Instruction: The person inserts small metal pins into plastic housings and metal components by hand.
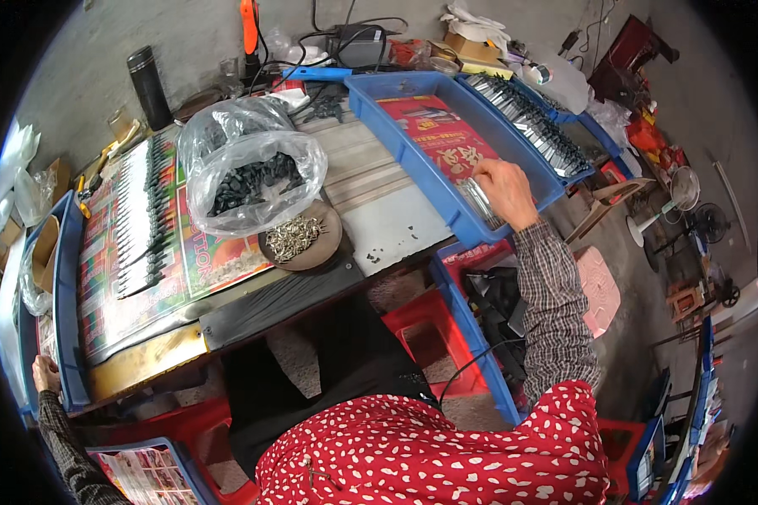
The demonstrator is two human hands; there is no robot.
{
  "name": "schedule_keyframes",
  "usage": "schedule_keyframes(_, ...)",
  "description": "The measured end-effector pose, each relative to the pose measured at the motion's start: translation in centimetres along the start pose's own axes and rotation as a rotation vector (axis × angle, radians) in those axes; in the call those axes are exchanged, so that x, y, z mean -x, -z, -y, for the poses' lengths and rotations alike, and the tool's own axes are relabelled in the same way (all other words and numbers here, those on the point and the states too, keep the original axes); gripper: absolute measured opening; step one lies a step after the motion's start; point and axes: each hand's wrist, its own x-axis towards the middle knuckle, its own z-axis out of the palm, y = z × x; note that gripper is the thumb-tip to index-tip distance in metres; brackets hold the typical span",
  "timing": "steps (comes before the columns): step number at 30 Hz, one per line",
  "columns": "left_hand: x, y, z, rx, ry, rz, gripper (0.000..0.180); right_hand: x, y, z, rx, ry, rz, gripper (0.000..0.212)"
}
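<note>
At the right, my right hand reaches into a large blue tray. Its fingers are bent and pressed together over a bundle of thin silvery metal strips at the tray's near end; the fingertips are partly hidden. Far to the left, my left hand is curled at the near end of another blue tray, seemingly round its rim. On the table between them sit a clear plastic bag of small black parts and a round dish of small brassy metal pins.
A row of silver blades with dark ends lies on printed sheets at the left. Behind stand a black flask and an orange-handled tool. Another blue tray of finished-looking pieces is beyond my right hand. A red stool stands below.
</note>
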Motion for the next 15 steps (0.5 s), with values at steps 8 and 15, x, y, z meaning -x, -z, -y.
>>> schedule_keyframes(8,0.6,2.1,-3.8,0.032,-0.039,-0.124,0.011,-0.5,-1.4,-3.0,0.082,-0.001,0.347,0.029)
schedule_keyframes(15,3.2,9.8,-15.4,0.104,0.021,-0.234,0.019,-0.9,-1.7,-3.6,0.110,-0.048,0.388,0.026)
